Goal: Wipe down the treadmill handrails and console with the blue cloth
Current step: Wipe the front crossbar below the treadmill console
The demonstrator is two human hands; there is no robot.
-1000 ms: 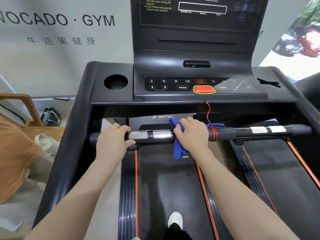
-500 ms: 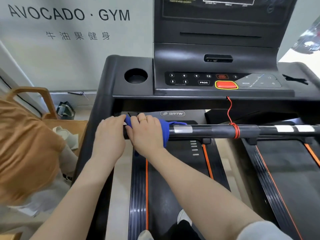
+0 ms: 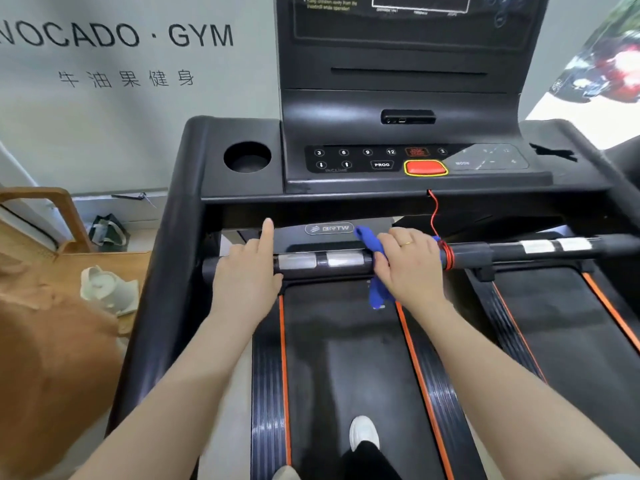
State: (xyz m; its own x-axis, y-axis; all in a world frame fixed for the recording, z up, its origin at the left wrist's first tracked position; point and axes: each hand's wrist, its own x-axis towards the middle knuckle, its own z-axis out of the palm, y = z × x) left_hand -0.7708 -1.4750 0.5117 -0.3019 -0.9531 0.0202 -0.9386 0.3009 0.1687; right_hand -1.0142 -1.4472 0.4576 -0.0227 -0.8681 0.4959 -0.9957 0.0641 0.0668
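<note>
The black treadmill's front handrail (image 3: 485,255) runs across the middle of the view, with two silver sensor plates (image 3: 320,260) on its left part. My right hand (image 3: 408,268) presses the blue cloth (image 3: 375,268) around the bar just right of the plates; the cloth's ends stick out above and hang below the bar. My left hand (image 3: 247,275) rests on the bar's left end, index finger pointing up. The console (image 3: 415,161) with buttons and a red stop button (image 3: 425,168) sits above.
A red safety cord (image 3: 433,216) hangs from the console and is wound around the bar beside my right hand. A cup holder (image 3: 247,157) lies left of the console. A wooden chair (image 3: 52,216) and a white kettle (image 3: 107,289) stand at the left. My white shoe (image 3: 363,433) is on the belt.
My right hand slid the cloth along the bar to the left end next to my left hand, then back right to the cord. My left index finger has lifted.
</note>
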